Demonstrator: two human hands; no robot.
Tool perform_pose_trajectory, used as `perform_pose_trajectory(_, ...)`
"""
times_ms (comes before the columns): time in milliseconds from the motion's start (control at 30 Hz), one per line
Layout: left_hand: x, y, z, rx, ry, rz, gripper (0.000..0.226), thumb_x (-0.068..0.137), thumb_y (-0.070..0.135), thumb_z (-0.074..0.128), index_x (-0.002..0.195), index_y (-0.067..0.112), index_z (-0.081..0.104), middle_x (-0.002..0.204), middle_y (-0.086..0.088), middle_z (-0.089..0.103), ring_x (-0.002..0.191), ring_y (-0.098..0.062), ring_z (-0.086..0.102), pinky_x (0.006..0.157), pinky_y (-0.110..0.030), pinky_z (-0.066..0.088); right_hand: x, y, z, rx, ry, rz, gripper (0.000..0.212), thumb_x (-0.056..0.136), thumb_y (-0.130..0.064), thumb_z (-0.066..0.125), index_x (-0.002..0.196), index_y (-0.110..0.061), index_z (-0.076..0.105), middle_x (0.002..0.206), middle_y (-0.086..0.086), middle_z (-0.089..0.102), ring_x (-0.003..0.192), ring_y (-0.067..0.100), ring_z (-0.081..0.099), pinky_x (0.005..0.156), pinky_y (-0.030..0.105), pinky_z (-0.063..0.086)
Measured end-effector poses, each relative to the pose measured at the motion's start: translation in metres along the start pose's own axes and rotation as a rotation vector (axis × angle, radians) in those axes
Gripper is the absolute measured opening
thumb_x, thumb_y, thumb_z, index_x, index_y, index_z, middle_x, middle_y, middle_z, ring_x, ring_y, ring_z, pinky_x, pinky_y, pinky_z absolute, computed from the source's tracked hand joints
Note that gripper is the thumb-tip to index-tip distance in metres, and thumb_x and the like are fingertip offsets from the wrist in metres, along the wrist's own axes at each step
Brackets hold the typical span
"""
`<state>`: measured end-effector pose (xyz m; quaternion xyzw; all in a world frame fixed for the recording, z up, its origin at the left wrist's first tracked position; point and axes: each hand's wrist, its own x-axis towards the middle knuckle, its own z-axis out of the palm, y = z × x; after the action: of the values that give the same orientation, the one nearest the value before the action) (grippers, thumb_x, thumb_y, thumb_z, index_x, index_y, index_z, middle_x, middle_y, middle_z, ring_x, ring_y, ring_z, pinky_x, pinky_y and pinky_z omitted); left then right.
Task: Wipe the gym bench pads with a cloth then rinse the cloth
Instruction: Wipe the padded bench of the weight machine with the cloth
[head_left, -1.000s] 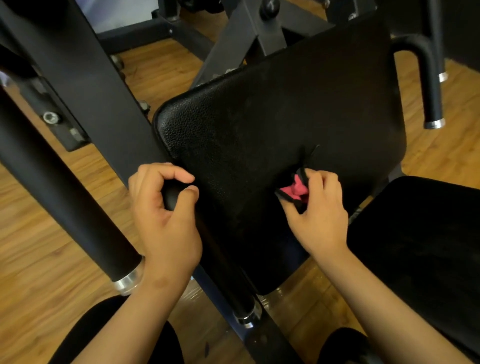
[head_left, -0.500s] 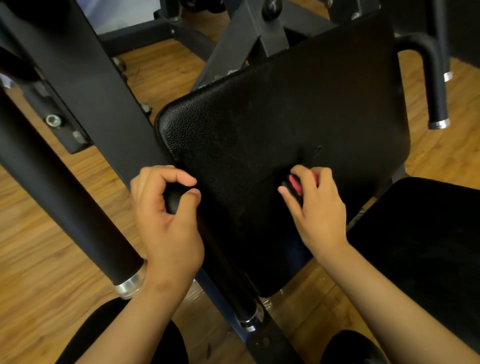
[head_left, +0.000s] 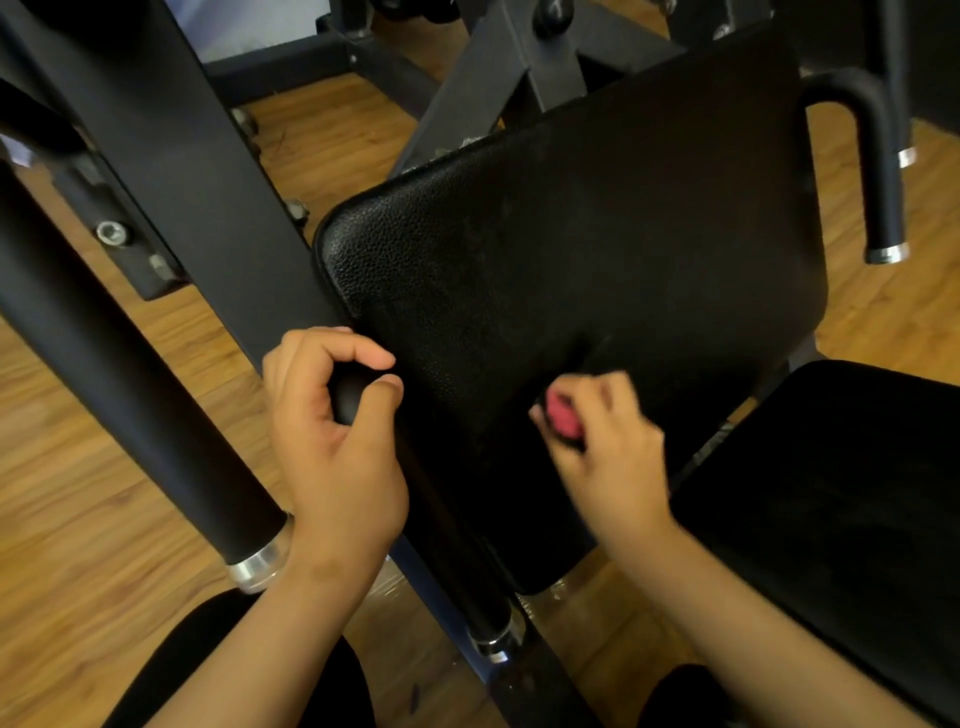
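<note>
Cloth (head_left: 563, 418), pink with some black, bunched small, sits centre-right of frame, pressed against the lower part of the black back pad (head_left: 597, 249). Right hand (head_left: 608, 447) grips it, fingers (head_left: 605, 389) curled round the bundle so only a pink patch shows between thumb and fingers. The hand is blurred, so the exact finger layout is unclear. The back pad is textured black vinyl, tilted, filling the centre and upper right of frame, with faint dusty smears on its surface. Left hand (head_left: 332, 441) is at centre-left, just beside the pad's left edge. Its fingers (head_left: 332, 345) and thumb are wrapped round the rounded top end of a black handle bar (head_left: 349, 399), which runs down toward bottom centre and ends in a chrome cap. Seat pad (head_left: 831, 519), black, is at the right edge, below and right of the back pad, apart from the cloth. Thick black foam roller (head_left: 104, 364) runs diagonally down the left side, its chrome end ring just beside the left wrist. Black steel frame upright (head_left: 182, 145) is at upper left, with bolts on a bracket beside it. Curved black handle (head_left: 878, 171) with a chrome tip is at upper right, beside the back pad's right edge. Wooden floor (head_left: 104, 519) lies under everything. Dark-clothed knees (head_left: 234, 675) are at the bottom edge.
</note>
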<state>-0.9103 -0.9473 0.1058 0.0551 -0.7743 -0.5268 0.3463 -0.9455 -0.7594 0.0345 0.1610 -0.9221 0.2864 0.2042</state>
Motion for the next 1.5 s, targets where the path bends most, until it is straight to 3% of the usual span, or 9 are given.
perform_pose_trajectory(133,0.000,0.001,0.002,-0.001,-0.001,-0.012,0.017,0.076,0.017,0.053,0.082,0.033,0.050,0.087,0.014,0.049,0.096,-0.022,0.049,0.089,-0.031,0.036,-0.006,-0.015,-0.004,-0.015,-0.130,-0.207,0.029,0.085,-0.034,0.053,0.112,-0.025,0.048,0.098,0.006,0.052,0.080,0.019,0.059,0.054,0.036,0.056)
perform_pose_trajectory(333,0.000,-0.001,0.001,-0.004,0.003,-0.001,0.019,0.076,0.015,0.053,0.082,0.032,0.050,0.087,0.015,0.049,0.095,-0.021,0.049,0.089,-0.032,0.036,0.055,-0.038,-0.018,0.283,-0.043,-0.092,0.039,0.082,-0.031,0.072,0.112,-0.017,0.051,0.103,-0.006,0.054,0.092,0.004,0.053,0.071,0.021,0.045)
perform_pose_trajectory(533,0.000,0.000,0.001,0.004,-0.007,-0.025,0.018,0.076,0.017,0.054,0.082,0.033,0.050,0.087,0.015,0.049,0.095,-0.015,0.048,0.089,-0.026,0.034,0.002,-0.030,0.001,0.154,-0.149,-0.385,0.032,0.067,-0.003,0.077,0.096,-0.007,0.063,0.106,0.008,0.056,0.090,0.026,0.052,0.070,0.034,0.048)
perform_pose_trajectory(700,0.000,0.000,0.000,0.017,-0.009,-0.049,0.017,0.076,0.018,0.054,0.082,0.034,0.050,0.088,0.015,0.049,0.097,-0.010,0.047,0.090,-0.025,0.033,-0.049,-0.014,0.000,0.158,-0.291,-0.423,0.023,0.081,-0.018,0.063,0.102,-0.017,0.053,0.108,0.000,0.049,0.092,0.018,0.049,0.065,0.023,0.046)
perform_pose_trajectory(1033,0.000,0.004,0.000,0.049,-0.002,-0.044,0.024,0.077,0.010,0.054,0.081,0.033,0.050,0.086,0.017,0.048,0.094,-0.012,0.046,0.089,-0.029,0.035,-0.093,0.015,-0.007,-0.047,-0.485,-0.469,0.021,0.075,-0.031,0.076,0.091,-0.023,0.066,0.099,-0.005,0.052,0.087,0.011,0.047,0.060,0.012,0.033)
perform_pose_trajectory(1200,-0.002,0.013,-0.003,0.218,-0.015,0.042,0.017,0.081,0.002,0.051,0.090,0.017,0.054,0.098,0.002,0.053,0.111,-0.025,0.049,0.101,-0.024,0.031,-0.071,0.016,-0.017,0.011,-0.219,-0.301,0.026,0.078,-0.033,0.078,0.095,-0.018,0.064,0.101,0.000,0.056,0.089,0.015,0.053,0.061,0.020,0.045)
perform_pose_trajectory(1300,-0.012,0.031,-0.001,0.414,-0.179,0.358,0.012,0.082,0.004,0.056,0.090,0.011,0.062,0.099,0.000,0.061,0.117,-0.027,0.050,0.113,-0.046,0.025,-0.059,0.011,-0.011,0.006,-0.155,-0.218,0.026,0.080,-0.025,0.071,0.104,-0.016,0.067,0.106,0.003,0.055,0.094,0.020,0.052,0.067,0.024,0.046)
perform_pose_trajectory(1367,-0.029,0.042,0.006,0.436,-0.374,0.504,0.010,0.082,0.009,0.057,0.088,0.012,0.065,0.094,0.000,0.064,0.110,-0.022,0.054,0.113,-0.042,0.025,-0.070,0.011,-0.005,0.037,-0.215,-0.199,0.031,0.080,-0.027,0.060,0.109,-0.018,0.061,0.107,0.005,0.053,0.094,0.020,0.049,0.072,0.023,0.043)
perform_pose_trajectory(1500,-0.055,0.029,0.017,0.646,-0.665,0.616,0.013,0.084,0.022,0.051,0.082,0.017,0.062,0.069,0.003,0.057,0.064,-0.019,0.056,0.067,-0.030,0.039,-0.102,0.015,-0.003,0.063,-0.297,-0.123,0.032,0.078,-0.029,0.057,0.109,-0.024,0.049,0.106,0.001,0.049,0.092,0.017,0.048,0.072,0.026,0.048)
